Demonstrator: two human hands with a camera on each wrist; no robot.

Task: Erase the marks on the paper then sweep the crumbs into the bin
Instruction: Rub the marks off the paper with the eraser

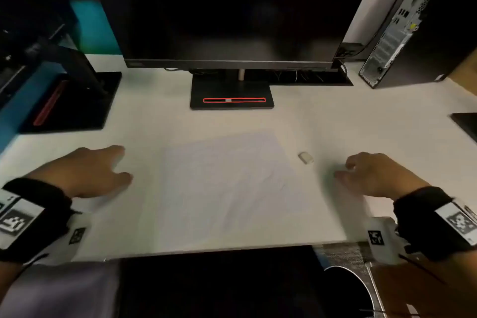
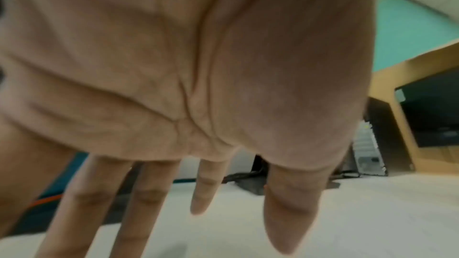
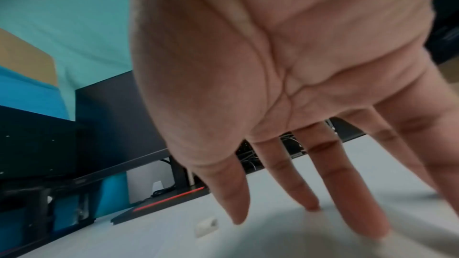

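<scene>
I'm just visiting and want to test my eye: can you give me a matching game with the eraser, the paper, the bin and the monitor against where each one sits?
Things:
1. eraser
2. paper
3. bin
4. monitor

Places:
A. below the desk edge, near the right hand
B. back of the desk
C. flat between both hands
D. just right of the paper

Pairs: 1-D, 2-C, 3-A, 4-B

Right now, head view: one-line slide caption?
Both hands, left hand and right hand, open beside the paper; eraser untouched, bin below desk edge.
</scene>
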